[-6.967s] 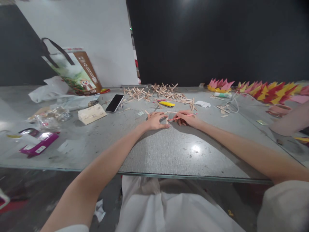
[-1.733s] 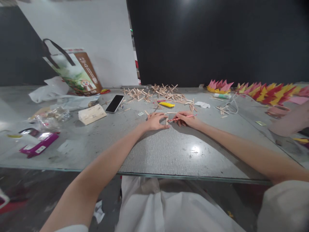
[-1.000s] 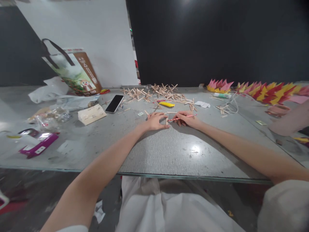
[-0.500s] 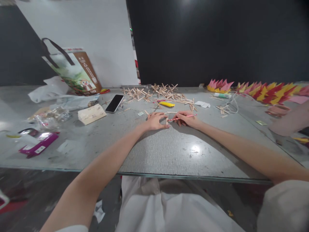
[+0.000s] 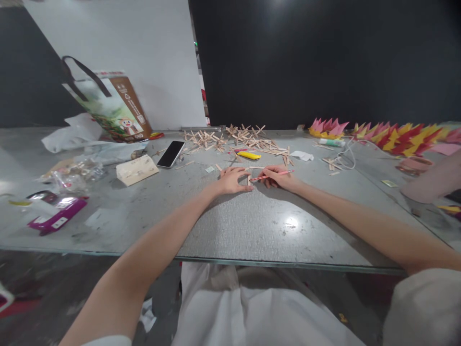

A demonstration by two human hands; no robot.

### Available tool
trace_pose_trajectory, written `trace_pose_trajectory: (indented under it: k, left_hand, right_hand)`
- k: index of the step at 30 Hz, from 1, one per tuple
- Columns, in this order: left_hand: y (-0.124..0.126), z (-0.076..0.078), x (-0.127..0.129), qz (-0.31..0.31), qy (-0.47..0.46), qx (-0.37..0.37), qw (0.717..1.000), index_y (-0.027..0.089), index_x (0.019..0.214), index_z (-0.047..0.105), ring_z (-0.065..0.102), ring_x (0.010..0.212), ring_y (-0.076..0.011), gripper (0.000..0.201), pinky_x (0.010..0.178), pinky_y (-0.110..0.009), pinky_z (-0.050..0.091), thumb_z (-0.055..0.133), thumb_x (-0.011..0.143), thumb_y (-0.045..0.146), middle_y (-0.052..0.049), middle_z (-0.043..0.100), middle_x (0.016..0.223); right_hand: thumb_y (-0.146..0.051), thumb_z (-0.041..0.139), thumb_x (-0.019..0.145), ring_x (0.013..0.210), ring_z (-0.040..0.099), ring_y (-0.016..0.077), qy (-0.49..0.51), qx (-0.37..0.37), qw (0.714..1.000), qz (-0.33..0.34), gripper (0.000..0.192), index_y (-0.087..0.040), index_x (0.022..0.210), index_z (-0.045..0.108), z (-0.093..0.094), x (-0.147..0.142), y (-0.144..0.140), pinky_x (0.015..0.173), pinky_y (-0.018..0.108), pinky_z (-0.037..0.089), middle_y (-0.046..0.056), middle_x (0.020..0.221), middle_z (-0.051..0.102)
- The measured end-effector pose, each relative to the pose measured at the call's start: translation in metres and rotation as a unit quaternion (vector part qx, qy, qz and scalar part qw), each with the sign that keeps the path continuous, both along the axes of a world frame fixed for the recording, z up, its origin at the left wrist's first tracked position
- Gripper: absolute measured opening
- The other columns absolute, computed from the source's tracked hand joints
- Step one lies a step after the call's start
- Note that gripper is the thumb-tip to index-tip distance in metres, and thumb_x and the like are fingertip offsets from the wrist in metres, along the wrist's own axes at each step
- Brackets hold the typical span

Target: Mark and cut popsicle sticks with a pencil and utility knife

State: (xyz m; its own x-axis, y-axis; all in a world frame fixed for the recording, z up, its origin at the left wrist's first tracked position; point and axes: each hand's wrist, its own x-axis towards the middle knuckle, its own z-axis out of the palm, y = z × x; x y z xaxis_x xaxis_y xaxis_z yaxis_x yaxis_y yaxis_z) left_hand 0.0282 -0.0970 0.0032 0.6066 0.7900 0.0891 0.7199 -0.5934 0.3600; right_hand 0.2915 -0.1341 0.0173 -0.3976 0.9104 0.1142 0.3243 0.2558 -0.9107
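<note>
My right hand [image 5: 277,178] is closed on a pink pencil [image 5: 272,176], whose tip points left at a short wooden stick [image 5: 248,180]. My left hand [image 5: 232,181] steadies that stick on the table, thumb at its near end and fingers curled around the far side. Another wooden stick [image 5: 256,167] lies just beyond, between the two hands. Just past my hands is a yellow tube-like item [image 5: 249,155], and behind it spreads a loose heap of wooden sticks [image 5: 245,138].
On the left are a phone [image 5: 171,154], a cream block-shaped pack [image 5: 137,170], a purple package [image 5: 59,215] and a printed bag [image 5: 115,108]. To the right lie a glue stick [image 5: 331,142], a white cord [image 5: 347,156] and folded paper pieces [image 5: 403,138]. The glass table edge [image 5: 252,262] runs before me.
</note>
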Motion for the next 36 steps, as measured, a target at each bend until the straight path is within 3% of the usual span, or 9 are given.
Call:
trace_pose_trajectory:
  k: [31, 36]
  left_hand:
    - [0.0010, -0.0011, 0.0007, 0.000, 0.002, -0.004, 1.000, 0.036, 0.155, 0.059, 0.032, 0.158, -0.0455, 0.094, 0.129, -0.065, 0.020, 0.061, 0.081, 0.093, -0.008, 0.044, 0.171]
    - [0.0007, -0.0023, 0.0009, 0.004, -0.009, 0.001, 1.000, 0.030, 0.163, 0.050, 0.034, 0.157, -0.0459, 0.104, 0.129, -0.063, 0.022, 0.063, 0.080, 0.091, -0.012, 0.045, 0.171]
  right_hand:
    - [-0.048, 0.058, 0.102, 0.044, 0.045, 0.0091, 0.005, -0.003, 1.000, 0.004, 0.040, -0.016, 0.089, 0.077, 0.0011, 0.0001, -0.0009, 0.041, 0.023, 0.029, 0.003, 0.060, 0.067]
    - [-0.051, 0.062, 0.100, 0.046, 0.049, 0.0095, 0.022, -0.007, 1.000, 0.007, 0.041, -0.015, 0.088, 0.078, 0.0007, 0.0008, -0.0004, 0.041, 0.023, 0.033, 0.004, 0.065, 0.070]
